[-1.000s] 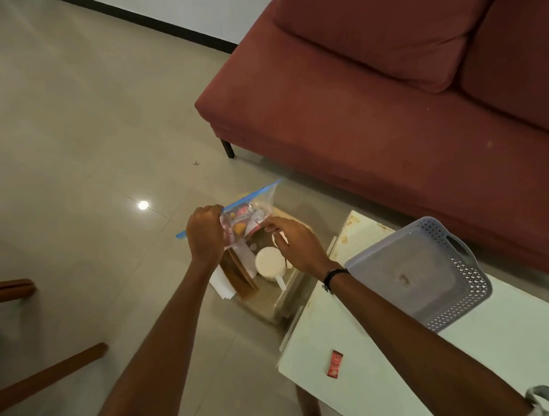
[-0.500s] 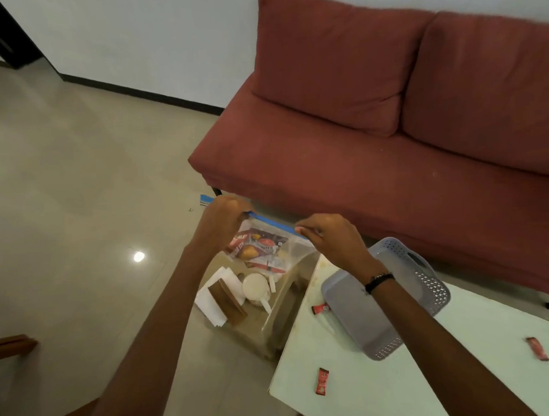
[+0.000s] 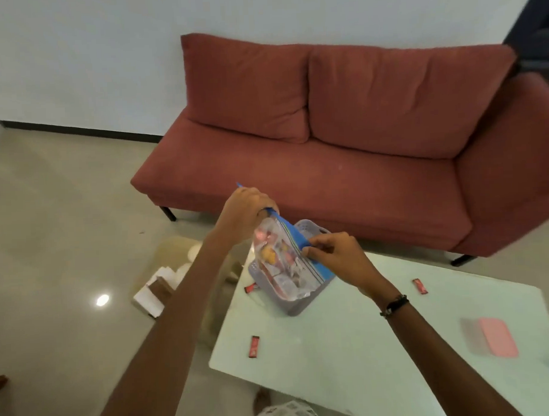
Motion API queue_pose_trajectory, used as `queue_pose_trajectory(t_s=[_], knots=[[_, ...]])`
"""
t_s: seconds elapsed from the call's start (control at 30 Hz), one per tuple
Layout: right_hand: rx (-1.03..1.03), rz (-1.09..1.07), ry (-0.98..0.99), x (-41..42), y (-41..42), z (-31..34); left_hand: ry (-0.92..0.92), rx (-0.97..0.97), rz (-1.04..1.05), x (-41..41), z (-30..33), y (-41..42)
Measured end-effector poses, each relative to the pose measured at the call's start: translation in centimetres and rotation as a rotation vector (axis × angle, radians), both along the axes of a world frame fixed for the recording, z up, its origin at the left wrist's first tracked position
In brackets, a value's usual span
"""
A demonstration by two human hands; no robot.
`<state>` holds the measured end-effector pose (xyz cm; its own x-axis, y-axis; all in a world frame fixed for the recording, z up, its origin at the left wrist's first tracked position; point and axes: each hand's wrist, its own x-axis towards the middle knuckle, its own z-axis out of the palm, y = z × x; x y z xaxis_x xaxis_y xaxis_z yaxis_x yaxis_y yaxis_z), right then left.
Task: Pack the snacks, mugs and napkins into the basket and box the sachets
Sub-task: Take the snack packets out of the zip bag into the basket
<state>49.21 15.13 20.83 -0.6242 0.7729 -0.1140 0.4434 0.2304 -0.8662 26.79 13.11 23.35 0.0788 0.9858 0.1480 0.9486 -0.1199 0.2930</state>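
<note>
Both hands pinch the blue-topped snack bag (image 3: 284, 263), left hand (image 3: 245, 209) far end, right hand (image 3: 334, 255) near end, right over the grey basket (image 3: 301, 303). Red sachets (image 3: 254, 346) lie loose on the desk (image 3: 365, 344); mugs and napkins apparently left on the floor.

Home living room, red two-seat sofa (image 3: 327, 150) against white wall, pale low table (image 3: 380, 344), glossy tiled floor (image 3: 56, 246)

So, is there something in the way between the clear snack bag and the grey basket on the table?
Nothing visible. The clear blue-sealed snack bag, gripped by the left hand and right hand, hangs directly in front of the grey perforated plastic basket; its inside is hidden by the bag.
</note>
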Motion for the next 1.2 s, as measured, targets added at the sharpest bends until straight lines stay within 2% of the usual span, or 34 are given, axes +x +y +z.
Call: queue_pose_trajectory(t_s=[0.07, 0.17, 0.27, 0.4, 0.6, 0.7, 0.9, 1.07, 1.2], knots=[[-0.148, -0.063, 0.050, 3.9, -0.9, -0.3, -0.141, 0.023, 0.045, 5.2, -0.8, -0.3], [-0.270, -0.157, 0.102, 8.5, -2.2, -1.1, -0.356, 0.002, 0.231, 12.9, -2.4, -1.9], [-0.372, -0.316, 0.119, 12.6, -3.5, -2.2, -0.555, -0.214, 0.372, 20.5, -4.0, -3.8], [-0.406, -0.433, 0.108, 16.8, -5.7, -3.3, -0.886, -0.444, 0.513, 27.3, -5.1, -6.4], [-0.387, -0.481, 0.069, 19.8, -8.3, -4.5, -1.164, -0.521, 0.659, 31.0, -5.7, -8.1], [-0.446, -0.538, 0.125, 20.3, -9.2, -4.6, -1.220, -0.566, 0.698, 31.3, -5.8, -8.8], [-0.516, -0.582, 0.163, 20.1, -9.9, -4.6, -1.209, -0.563, 0.719, 31.0, -5.4, -9.5], [-0.578, -0.538, 0.257, 19.5, -9.4, -4.0, -1.235, -0.585, 0.629, 29.8, -4.9, -9.9], [-0.589, -0.507, 0.182, 18.8, -9.3, -3.7, -1.134, -0.576, 0.546, 28.8, -5.0, -10.1]])
